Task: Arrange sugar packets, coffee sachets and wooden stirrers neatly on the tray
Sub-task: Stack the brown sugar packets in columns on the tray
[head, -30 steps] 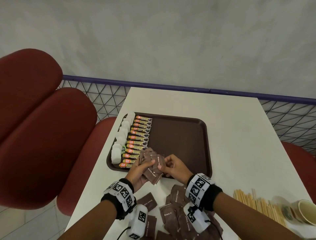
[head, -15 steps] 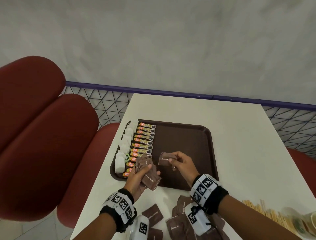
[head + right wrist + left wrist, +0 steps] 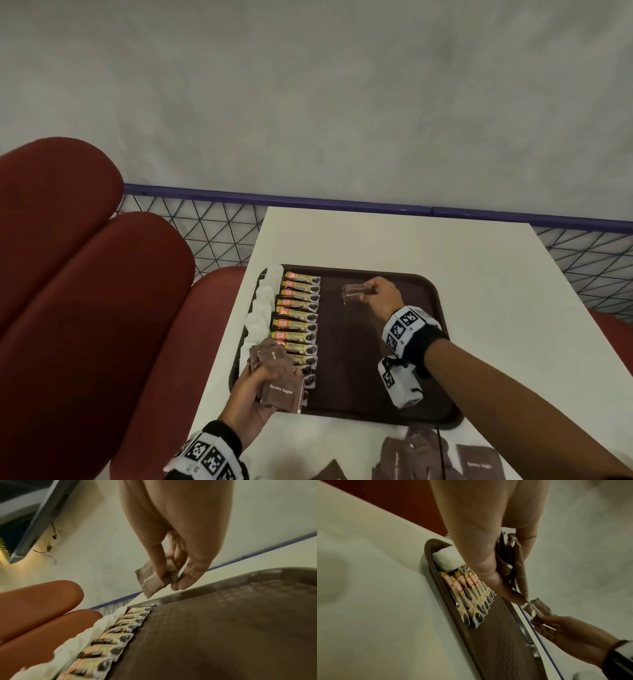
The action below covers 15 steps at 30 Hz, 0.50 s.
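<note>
A dark brown tray (image 3: 394, 377) lies on the white table. Along its left edge runs a row of white sugar packets (image 3: 262, 308), and beside it a column of coffee sachets (image 3: 298, 315). My right hand (image 3: 376, 294) pinches one brown sugar packet (image 3: 352, 294) just above the tray's far middle; the right wrist view shows that brown sugar packet (image 3: 154, 578) between thumb and fingers. My left hand (image 3: 255, 387) grips a stack of brown sugar packets (image 3: 279, 380) over the tray's near-left corner, the same stack (image 3: 513, 566) seen edge-on in the left wrist view.
More brown sugar packets (image 3: 428, 459) lie loose on the table (image 3: 411, 240) near its front edge. Red padded seats (image 3: 85, 291) stand to the left. A purple-railed wire fence (image 3: 342, 202) runs behind the table, with a grey wall beyond.
My right hand has drawn one brown packet off the stack and carried it forward and right, over the tray's far part. The left hand has kept the stack at the near-left corner.
</note>
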Motion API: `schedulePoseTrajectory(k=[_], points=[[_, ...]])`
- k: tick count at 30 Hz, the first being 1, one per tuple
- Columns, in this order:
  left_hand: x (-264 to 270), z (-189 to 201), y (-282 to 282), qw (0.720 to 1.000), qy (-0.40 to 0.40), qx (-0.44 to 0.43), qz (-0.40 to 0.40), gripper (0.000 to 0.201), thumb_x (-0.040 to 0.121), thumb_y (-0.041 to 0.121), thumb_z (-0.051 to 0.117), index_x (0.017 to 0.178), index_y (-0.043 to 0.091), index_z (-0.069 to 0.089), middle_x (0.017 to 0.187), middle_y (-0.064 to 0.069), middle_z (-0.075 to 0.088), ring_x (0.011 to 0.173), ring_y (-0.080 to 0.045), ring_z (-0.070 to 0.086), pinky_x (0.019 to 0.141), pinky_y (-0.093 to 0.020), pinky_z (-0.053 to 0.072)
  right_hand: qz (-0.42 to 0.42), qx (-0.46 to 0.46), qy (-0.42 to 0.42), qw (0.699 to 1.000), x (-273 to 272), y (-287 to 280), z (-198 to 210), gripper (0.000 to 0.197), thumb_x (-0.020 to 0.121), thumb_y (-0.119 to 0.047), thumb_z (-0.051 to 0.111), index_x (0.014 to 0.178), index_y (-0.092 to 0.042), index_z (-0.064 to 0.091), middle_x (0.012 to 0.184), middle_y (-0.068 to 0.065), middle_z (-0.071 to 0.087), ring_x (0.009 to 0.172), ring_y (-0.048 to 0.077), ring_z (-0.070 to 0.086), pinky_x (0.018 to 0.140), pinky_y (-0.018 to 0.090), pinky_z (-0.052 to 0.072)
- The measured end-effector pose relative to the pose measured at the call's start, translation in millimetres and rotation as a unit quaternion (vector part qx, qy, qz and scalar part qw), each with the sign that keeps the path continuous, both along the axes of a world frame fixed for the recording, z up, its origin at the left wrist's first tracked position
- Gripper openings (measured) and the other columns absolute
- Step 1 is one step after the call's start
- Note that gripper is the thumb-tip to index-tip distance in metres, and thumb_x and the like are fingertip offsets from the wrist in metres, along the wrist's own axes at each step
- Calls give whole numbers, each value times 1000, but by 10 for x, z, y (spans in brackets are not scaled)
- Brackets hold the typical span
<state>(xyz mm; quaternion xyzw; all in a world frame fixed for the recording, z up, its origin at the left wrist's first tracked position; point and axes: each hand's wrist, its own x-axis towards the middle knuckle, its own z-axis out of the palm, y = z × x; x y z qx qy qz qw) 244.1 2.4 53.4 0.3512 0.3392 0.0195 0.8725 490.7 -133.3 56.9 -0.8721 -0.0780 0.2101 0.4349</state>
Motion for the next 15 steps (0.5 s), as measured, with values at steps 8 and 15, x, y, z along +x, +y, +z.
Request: schedulePoseTrajectory(k=[8, 15], points=[[155, 1, 285, 998, 20, 59, 10, 38, 87, -1, 51, 121, 16, 55, 105, -15, 68, 88, -29, 66, 64, -36, 56, -63, -36, -7, 997, 447, 410, -127, 11, 81, -9, 65, 83, -19, 61, 104, 11, 64, 98, 26, 53, 78, 24, 35], [231, -24, 484, 995, 21, 99, -16, 32, 84, 13, 60, 117, 17, 59, 100, -13, 73, 84, -27, 71, 60, -37, 59, -82, -36, 6, 996, 527, 668, -320, 15, 81, 0, 60, 88, -12, 54, 113, 17, 62, 85, 22, 49, 70, 25, 37]])
